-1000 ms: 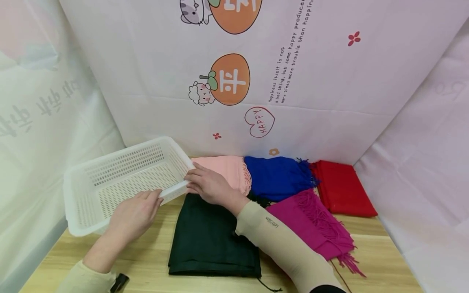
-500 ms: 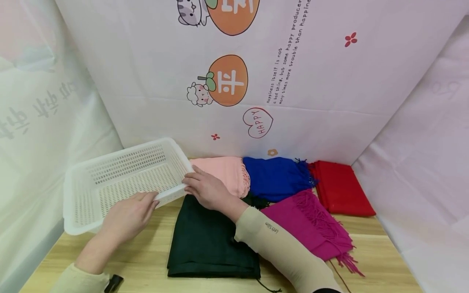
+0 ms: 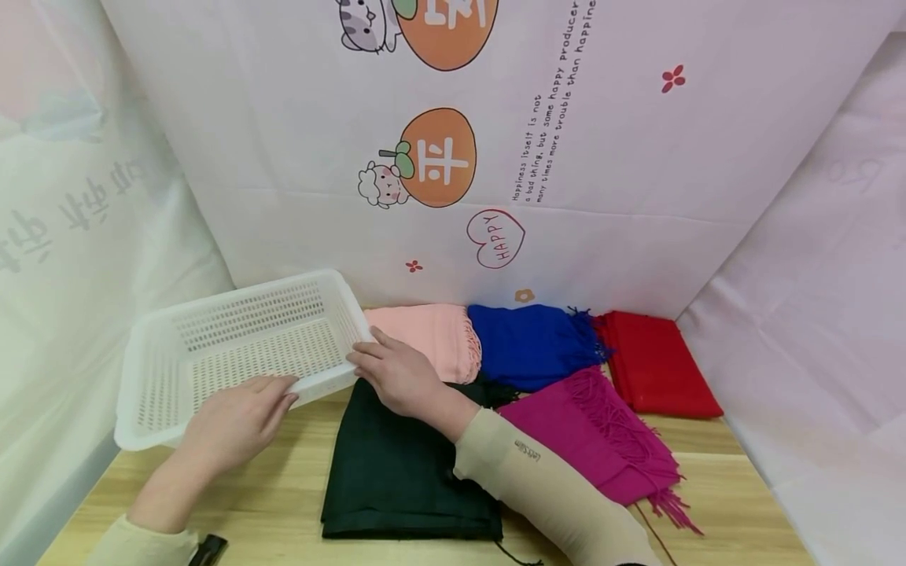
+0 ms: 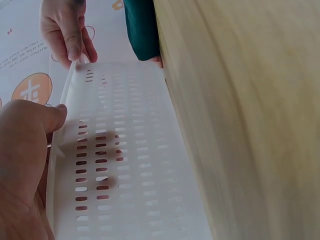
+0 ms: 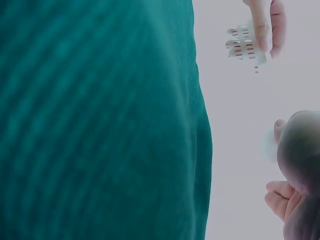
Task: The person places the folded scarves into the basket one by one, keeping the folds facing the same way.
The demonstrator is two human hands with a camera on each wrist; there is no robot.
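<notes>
A white plastic basket [image 3: 318,389] with slotted walls stands at the left of the table, its inside bare. My left hand [image 3: 237,417] grips its near long rim, fingers over the edge and thumb outside, as the left wrist view shows of the left thumb [image 4: 52,116]. At the near right corner my right hand [image 3: 399,373] holds the same rim; it shows at the top of the left wrist view. Under the right forearm lies a folded dark green scarf [image 3: 403,472], which fills much of the right wrist view. Beside the basket's right end is a folded pink scarf [image 3: 425,334].
Along the back lie a folded blue scarf [image 3: 534,342] and a folded red scarf [image 3: 661,365]. A magenta scarf [image 3: 594,440] with fringe lies right of the right forearm. White printed cloth [image 3: 587,259] walls in the wooden table [image 3: 736,503] at the back and sides.
The left hand has moved a little to the left and nearer along the rim. The basket has shifted slightly with the hands. The right hand keeps its hold; the scarves lie as before.
</notes>
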